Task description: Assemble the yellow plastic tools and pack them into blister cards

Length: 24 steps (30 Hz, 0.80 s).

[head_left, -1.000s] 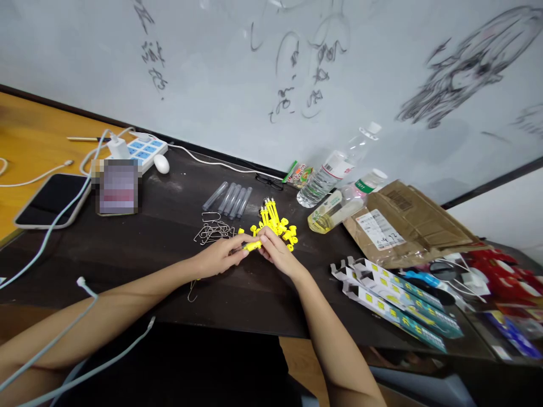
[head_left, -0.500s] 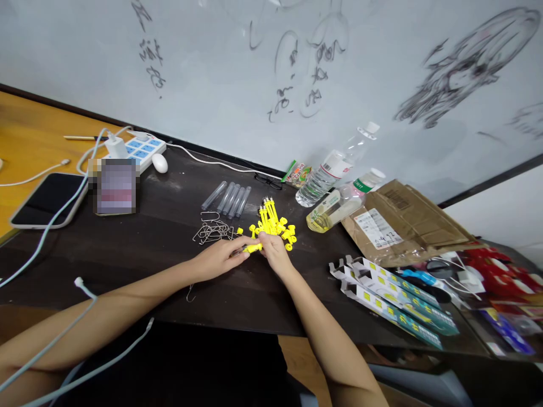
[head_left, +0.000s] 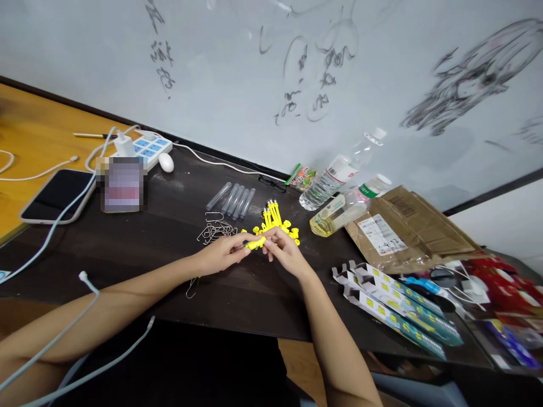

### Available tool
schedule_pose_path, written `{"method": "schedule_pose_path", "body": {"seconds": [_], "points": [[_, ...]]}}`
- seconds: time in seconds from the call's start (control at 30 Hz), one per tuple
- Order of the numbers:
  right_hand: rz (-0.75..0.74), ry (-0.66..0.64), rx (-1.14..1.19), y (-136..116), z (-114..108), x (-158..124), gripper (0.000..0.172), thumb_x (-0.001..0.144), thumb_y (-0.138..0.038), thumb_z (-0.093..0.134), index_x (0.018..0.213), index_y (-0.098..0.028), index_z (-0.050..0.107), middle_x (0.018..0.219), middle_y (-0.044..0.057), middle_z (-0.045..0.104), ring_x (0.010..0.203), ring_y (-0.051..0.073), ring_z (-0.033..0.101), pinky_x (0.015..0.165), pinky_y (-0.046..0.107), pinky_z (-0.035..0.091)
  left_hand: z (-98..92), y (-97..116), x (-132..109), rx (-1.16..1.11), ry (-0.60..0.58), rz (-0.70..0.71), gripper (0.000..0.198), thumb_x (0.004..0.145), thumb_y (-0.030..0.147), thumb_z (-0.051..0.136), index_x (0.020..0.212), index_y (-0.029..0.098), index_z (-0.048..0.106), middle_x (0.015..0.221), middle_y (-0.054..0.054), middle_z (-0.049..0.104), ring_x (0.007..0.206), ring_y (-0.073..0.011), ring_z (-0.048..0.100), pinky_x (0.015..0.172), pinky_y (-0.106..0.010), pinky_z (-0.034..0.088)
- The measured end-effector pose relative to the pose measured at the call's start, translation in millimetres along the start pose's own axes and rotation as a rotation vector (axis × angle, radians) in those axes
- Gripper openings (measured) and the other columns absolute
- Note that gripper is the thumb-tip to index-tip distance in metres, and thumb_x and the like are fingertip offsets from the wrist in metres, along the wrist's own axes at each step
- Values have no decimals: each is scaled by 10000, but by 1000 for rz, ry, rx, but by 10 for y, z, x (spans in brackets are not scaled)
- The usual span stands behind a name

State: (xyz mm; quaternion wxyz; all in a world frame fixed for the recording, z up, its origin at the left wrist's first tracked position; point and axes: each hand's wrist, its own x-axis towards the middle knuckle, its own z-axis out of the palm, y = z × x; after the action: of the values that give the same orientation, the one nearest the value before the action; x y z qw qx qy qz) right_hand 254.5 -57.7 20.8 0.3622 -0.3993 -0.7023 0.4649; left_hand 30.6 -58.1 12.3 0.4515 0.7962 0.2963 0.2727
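Between both hands is a small yellow plastic piece [head_left: 255, 244]. My left hand [head_left: 220, 254] pinches its left end between thumb and fingers. The fingertips of my right hand [head_left: 286, 251] are closed at its right end. Just behind the right hand lies a pile of yellow plastic parts [head_left: 293, 232], some under the fingers, with yellow rods [head_left: 274, 211] tipped in metal beside it. Behind the left hand is a tangle of bent wire hooks [head_left: 215, 228]. Several clear tubes [head_left: 240, 202] lie farther back. One loose wire hook [head_left: 192, 289] rests below the left wrist.
To the right stand two bottles [head_left: 324, 189], [head_left: 345, 209] near a flattened cardboard parcel [head_left: 407, 220]. Long open boxes [head_left: 394, 311] lie at front right. A power strip [head_left: 155, 150], phone [head_left: 57, 195] and white cables [head_left: 51, 226] are at left; cables cross my left arm.
My right hand has turned and its fingers now show at the end of the yellow piece, which is more exposed. The whole view has shifted slightly right.
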Motion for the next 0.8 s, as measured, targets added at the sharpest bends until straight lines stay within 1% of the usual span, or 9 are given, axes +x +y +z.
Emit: {"method": "schedule_pose_path", "body": {"seconds": [0.1,0.17,0.3,0.37,0.43,0.5,0.57,0.67,0.8], "points": [[30,-8,-80,-5,42,-16,290,899,-499,446,887,-210,468,657,-37,490,501,86,451,451,215,383,29,4,7,186,58,76,417,923,285,425,1335,243,465,687,29,547,554,-87,460,585,-210,377],[56,22,-93,9,92,-9,343,905,-537,400,806,-212,443,601,-52,435,455,77,396,433,214,340,52,21,8,266,73,93,413,921,275,429,1332,261,472,792,4,615,611,-106,509,650,-236,401],[122,128,28,83,202,46,481,869,-626,377,622,-215,344,477,-80,241,394,69,246,380,219,205,73,49,7,315,60,107,407,921,256,426,1325,268,480,1029,-46,660,769,-149,589,747,-276,428],[148,170,56,110,222,69,515,862,-644,358,577,-217,313,452,-83,205,382,67,215,375,223,174,62,43,11,299,45,115,409,921,267,431,1328,268,476,1027,-49,659,780,-150,591,758,-284,432],[135,189,55,109,204,73,491,873,-627,350,626,-205,400,470,-70,291,398,76,285,377,218,223,40,31,15,243,40,101,418,922,279,435,1338,265,464,911,-29,653,700,-125,567,712,-268,437],[67,160,55,81,159,57,405,881,-580,392,814,-198,506,574,-42,430,481,97,421,417,216,329,15,23,18,128,25,43,442,924,288,426,1364,254,427,757,6,601,561,-88,504,591,-224,423],[-8,104,42,44,111,33,327,877,-514,468,976,-206,517,693,-16,502,596,116,509,487,226,410,-4,22,16,-15,-8,-45,473,923,290,412,1392,244,377,683,32,536,452,-60,432,460,-185,369],[-44,52,-15,14,78,1,258,889,-446,491,976,-204,501,733,-5,513,648,123,524,540,234,439,-11,24,8,-154,-55,-133,500,916,295,407,1408,252,332,667,48,486,381,-42,383,361,-160,301],[-37,68,-184,47,110,-8,235,933,-432,404,870,-210,442,664,-34,469,551,104,450,540,238,385,9,20,2,-108,-47,-80,466,922,324,410,1381,253,375,668,52,489,402,-44,405,388,-161,318]]}}
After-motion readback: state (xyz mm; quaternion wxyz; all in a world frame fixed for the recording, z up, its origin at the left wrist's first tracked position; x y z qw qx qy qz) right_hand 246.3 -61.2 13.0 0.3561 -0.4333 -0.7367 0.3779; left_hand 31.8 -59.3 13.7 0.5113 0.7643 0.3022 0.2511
